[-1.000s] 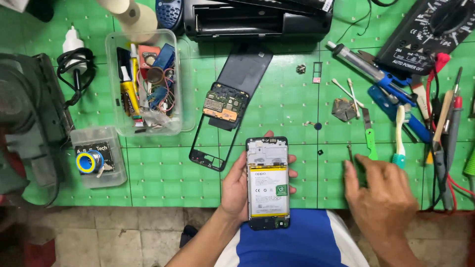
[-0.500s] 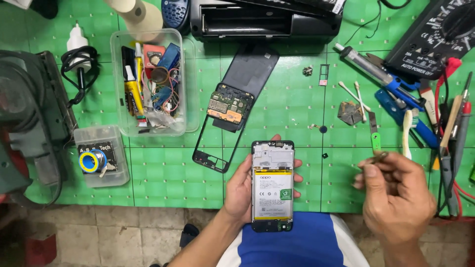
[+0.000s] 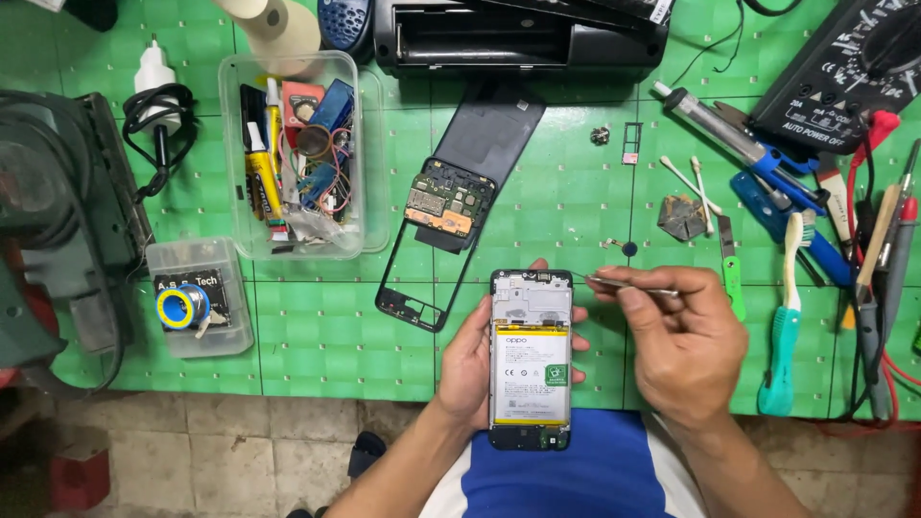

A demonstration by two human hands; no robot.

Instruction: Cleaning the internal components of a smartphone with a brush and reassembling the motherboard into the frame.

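Head view: opened phone in the left hand, tweezers in the right

The left hand (image 3: 472, 369) holds an opened phone (image 3: 531, 360) from the side, with the fingers wrapped around its edges. The phone is upright, above the near edge of the green desk (image 3: 326, 336), and its battery (image 3: 531, 374) is visible inside. The right hand (image 3: 683, 341) pinches thin metal tweezers (image 3: 628, 285) between thumb and fingers; their tip points left, just beside the upper right corner of the phone. Behind the phone lie a black phone frame (image 3: 422, 254) carrying a circuit board (image 3: 443, 201) and a dark back cover (image 3: 494, 129). A clear plastic box (image 3: 369, 144) of small tools stands farther to the left.
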